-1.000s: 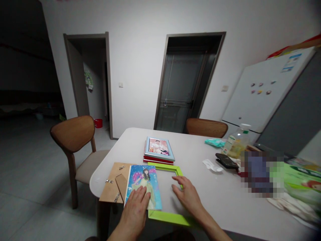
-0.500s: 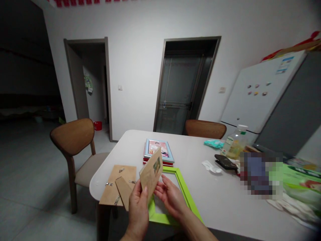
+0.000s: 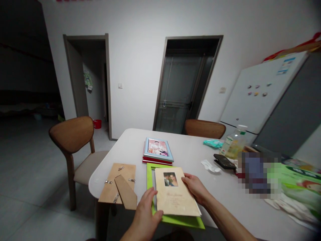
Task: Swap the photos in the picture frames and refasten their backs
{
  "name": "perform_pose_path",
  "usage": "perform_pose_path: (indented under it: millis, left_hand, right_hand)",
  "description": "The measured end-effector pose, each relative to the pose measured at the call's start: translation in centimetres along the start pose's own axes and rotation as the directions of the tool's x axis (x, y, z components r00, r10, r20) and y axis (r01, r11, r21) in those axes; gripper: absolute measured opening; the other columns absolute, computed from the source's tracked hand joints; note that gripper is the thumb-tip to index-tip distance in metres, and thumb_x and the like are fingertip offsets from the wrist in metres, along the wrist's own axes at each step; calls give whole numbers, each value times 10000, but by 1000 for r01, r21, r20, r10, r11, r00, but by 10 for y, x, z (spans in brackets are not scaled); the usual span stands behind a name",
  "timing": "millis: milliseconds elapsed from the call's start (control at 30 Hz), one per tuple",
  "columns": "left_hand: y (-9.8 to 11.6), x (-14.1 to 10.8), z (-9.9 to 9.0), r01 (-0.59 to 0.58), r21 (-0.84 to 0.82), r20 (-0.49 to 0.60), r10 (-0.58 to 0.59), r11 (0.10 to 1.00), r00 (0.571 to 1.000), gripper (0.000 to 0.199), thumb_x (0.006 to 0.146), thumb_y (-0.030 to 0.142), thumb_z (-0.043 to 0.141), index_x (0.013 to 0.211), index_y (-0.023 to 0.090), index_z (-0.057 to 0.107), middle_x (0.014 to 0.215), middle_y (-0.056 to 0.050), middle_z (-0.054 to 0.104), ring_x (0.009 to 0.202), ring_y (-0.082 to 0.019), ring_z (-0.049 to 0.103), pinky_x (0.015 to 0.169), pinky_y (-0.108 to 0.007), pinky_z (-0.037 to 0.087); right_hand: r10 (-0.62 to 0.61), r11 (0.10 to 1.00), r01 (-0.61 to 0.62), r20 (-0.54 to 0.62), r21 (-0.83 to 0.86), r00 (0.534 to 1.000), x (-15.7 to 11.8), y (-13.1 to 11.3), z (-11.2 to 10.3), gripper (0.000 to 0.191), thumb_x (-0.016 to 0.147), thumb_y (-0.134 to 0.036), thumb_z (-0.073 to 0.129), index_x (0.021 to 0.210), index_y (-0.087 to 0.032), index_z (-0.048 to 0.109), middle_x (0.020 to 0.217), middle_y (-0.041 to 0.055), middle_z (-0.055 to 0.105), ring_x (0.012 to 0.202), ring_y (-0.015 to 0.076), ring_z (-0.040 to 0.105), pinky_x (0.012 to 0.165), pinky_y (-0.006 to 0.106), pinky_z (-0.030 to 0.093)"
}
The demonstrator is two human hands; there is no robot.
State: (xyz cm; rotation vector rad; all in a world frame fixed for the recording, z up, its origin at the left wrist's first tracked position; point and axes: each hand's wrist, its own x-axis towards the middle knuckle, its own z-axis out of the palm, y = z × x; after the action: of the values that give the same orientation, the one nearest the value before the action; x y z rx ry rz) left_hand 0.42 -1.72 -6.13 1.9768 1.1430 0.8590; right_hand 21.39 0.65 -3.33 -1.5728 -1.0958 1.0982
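Observation:
A cream photo sheet (image 3: 177, 204) with a small picture of two people and faint print lies over the lime-green picture frame (image 3: 149, 177), tilted slightly. My right hand (image 3: 195, 188) pinches the sheet's right edge. At the lower left, my left hand (image 3: 145, 214) has thumb and fingers apart, beside the sheet's left edge and over the green frame's side. Left of the frame rests a brown backing board (image 3: 107, 192) with metal clips and a fold-out stand leg (image 3: 125, 192). Behind lies a stack of frames, a light-blue one (image 3: 170, 152) with a pink photo on top.
Toward the right are a crumpled tissue (image 3: 210, 166), a black wallet-like item (image 3: 225, 162), a bottle of yellowish liquid (image 3: 234, 142), a teal packet (image 3: 213, 143) and a green package (image 3: 298, 180). Wooden chairs stand at the left (image 3: 72, 134) and behind the table (image 3: 205, 128).
The sheet has gone from held upright to lying nearly flat over the green frame, its picture side up. My right hand has moved to its right edge; my left hand has opened.

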Motion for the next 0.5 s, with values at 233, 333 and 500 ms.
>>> perform_pose_path:
  millis: [233,333,500]
  left_hand:
    - [0,-6,0,-178,223,181,139,958,974,502,571,122,595,1061,92,491,1254,-163,397,1178,-255,316,986,-407,256]
    - [5,-5,-5,-217,307,263,136,927,955,474,604,143,584,1067,122,487,1247,-126,419,1194,-245,288,998,-438,200]
    - [8,-2,-10,-284,345,316,174,895,933,420,669,234,556,1078,179,473,1240,-80,436,1173,-212,329,998,-430,180]
  right_hand:
    - [-180,865,94,-130,-494,975,19,9,15,392,683,-171,292,943,-94,575,751,87,667,627,157,610,527,216,434]
    - [-225,788,78,-167,-611,960,22,9,13,334,680,-200,341,873,-116,600,847,110,653,735,178,596,623,234,418]
    - [-250,616,-1,-196,-788,948,18,10,14,306,692,-316,401,801,-124,612,804,145,631,736,219,579,623,288,390]
